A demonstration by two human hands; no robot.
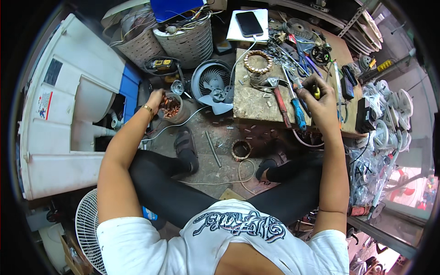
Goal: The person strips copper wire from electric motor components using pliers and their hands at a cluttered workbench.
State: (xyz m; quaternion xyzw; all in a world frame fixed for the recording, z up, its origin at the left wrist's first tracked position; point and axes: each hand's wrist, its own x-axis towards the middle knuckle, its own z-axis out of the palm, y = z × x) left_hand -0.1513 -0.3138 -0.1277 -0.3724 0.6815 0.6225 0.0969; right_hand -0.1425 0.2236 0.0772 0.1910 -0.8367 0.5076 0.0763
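Note:
At the left, my left hand (157,101) is closed at the rim of a pale plastic tub (179,114). Copper-coloured scraps (172,108) lie inside the tub; what the fingers grip is too small to make out. Over the wooden bench (252,103), my right hand (322,101) curls around a yellow-handled tool (316,92), whose working end I cannot make out. Just beside that hand lie a blue-handled screwdriver (299,114) and a red-handled tool (280,103). A ring-shaped copper-wound stator (257,62) rests farther back on the bench.
A phone (249,24) with a cable lies on white paper at the back. Fan blades (215,94) sit in a round housing between tub and bench. On the floor are another wound ring (241,150), a metal rod (213,149) and loose cord. White plastic spools (389,107) crowd the right.

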